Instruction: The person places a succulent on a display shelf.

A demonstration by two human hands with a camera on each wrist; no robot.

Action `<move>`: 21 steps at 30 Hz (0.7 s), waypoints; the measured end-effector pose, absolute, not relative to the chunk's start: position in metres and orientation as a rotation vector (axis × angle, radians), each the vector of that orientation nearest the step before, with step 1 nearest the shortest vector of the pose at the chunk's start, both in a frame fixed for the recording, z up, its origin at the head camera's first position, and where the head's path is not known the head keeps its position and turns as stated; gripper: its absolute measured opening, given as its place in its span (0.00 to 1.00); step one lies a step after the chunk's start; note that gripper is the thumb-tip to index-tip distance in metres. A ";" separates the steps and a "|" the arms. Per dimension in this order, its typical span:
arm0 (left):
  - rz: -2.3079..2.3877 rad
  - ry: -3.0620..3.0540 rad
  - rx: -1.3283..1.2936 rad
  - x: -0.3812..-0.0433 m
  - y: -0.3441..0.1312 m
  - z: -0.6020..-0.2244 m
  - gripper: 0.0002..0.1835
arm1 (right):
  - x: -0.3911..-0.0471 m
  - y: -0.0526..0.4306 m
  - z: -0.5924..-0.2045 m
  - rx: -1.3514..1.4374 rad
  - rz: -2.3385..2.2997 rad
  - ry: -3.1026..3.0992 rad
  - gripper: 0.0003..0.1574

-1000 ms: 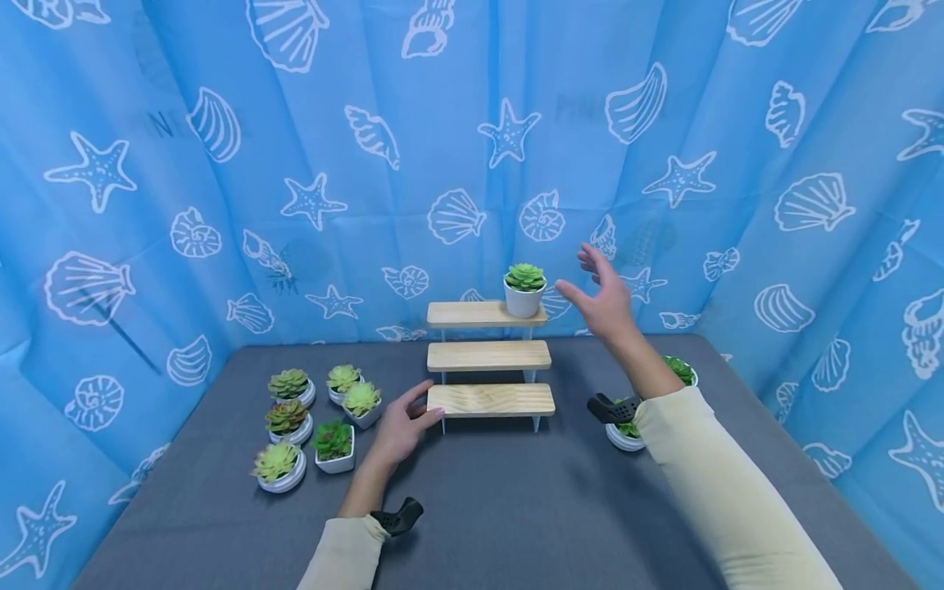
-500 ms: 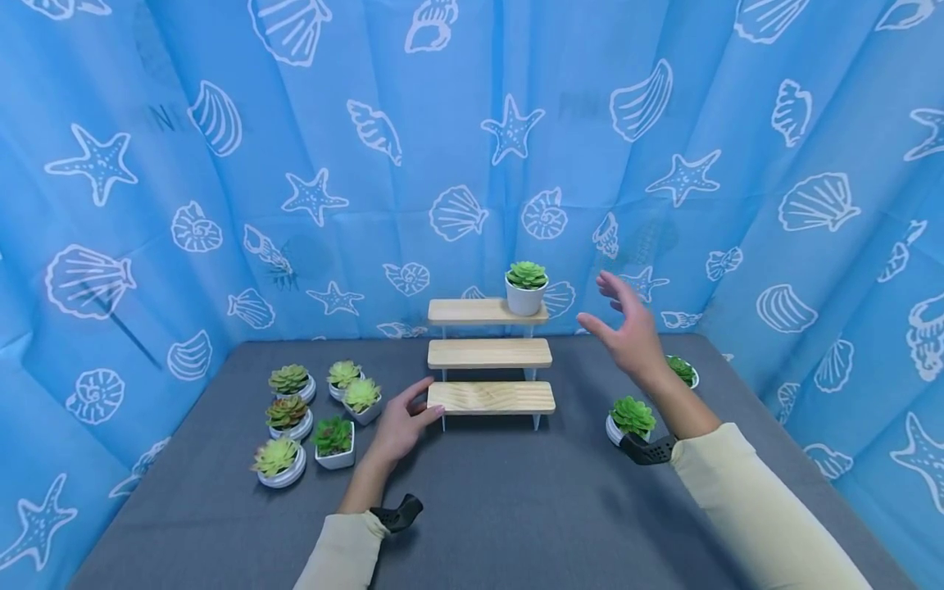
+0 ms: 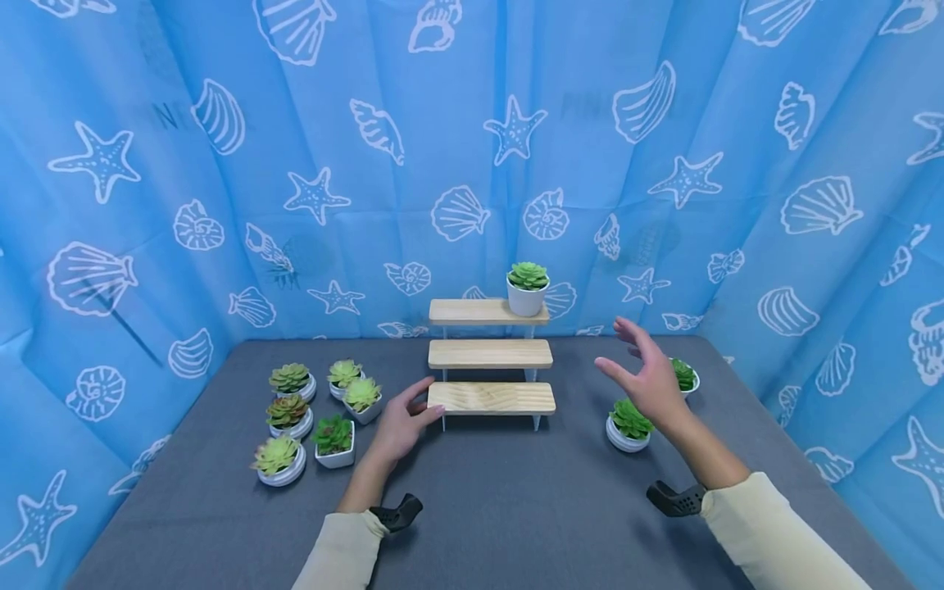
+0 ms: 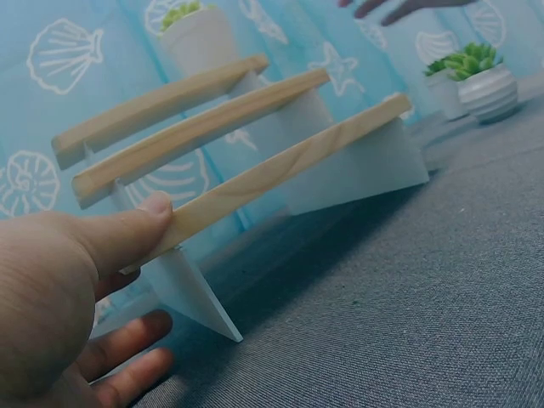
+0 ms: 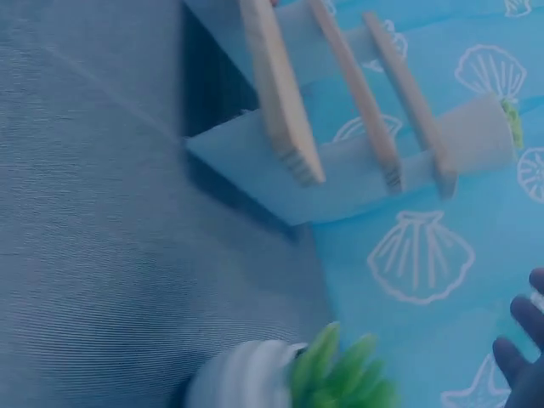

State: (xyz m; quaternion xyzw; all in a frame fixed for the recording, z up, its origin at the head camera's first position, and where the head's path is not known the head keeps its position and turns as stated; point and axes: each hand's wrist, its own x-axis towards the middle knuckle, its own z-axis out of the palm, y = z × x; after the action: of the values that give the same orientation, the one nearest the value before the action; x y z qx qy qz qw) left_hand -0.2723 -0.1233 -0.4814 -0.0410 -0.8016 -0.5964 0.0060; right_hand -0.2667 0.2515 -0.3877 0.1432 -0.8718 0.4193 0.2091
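A three-step wooden display stand [image 3: 490, 398] with pale side supports stands at the middle back of the table. My left hand [image 3: 398, 430] holds the left end of its lowest step; in the left wrist view the thumb [image 4: 140, 225] lies on the wood and other fingers spread below. One potted succulent [image 3: 527, 291] in a smooth white pot sits at the right end of the top step. My right hand [image 3: 649, 381], fingers apart and holding nothing, hovers right of the stand, near a green succulent [image 3: 629, 426] in a ribbed white pot.
Another green succulent [image 3: 686, 375] stands behind the right hand, partly hidden. Several potted succulents [image 3: 289, 416] group on the left of the grey cloth-covered table [image 3: 501, 508], a square-potted one [image 3: 335, 442] nearest my left forearm. A blue shell-print curtain [image 3: 472, 164] hangs behind.
My right hand has moved down and to the right, away from the succulent on the top step, uncovering the ribbed pot. The left hand stays on the display stand.
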 end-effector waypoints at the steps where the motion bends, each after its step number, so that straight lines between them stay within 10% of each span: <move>1: -1.862 -2.508 -0.129 -0.272 -0.123 -0.481 0.34 | -0.265 0.253 -0.391 0.386 1.181 -2.424 0.44; 21: -1.856 -2.516 -0.129 -0.272 -0.124 -0.481 0.34 | -0.228 0.281 -0.443 0.221 1.321 -2.505 0.40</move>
State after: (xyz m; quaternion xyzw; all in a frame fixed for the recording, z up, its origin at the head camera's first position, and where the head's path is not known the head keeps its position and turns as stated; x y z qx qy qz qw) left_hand -0.2723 -0.1240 -0.4813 -0.0411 -0.8041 -0.5930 0.0062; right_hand -0.2275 0.2811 -0.4429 0.0768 -0.8719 0.4597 0.1499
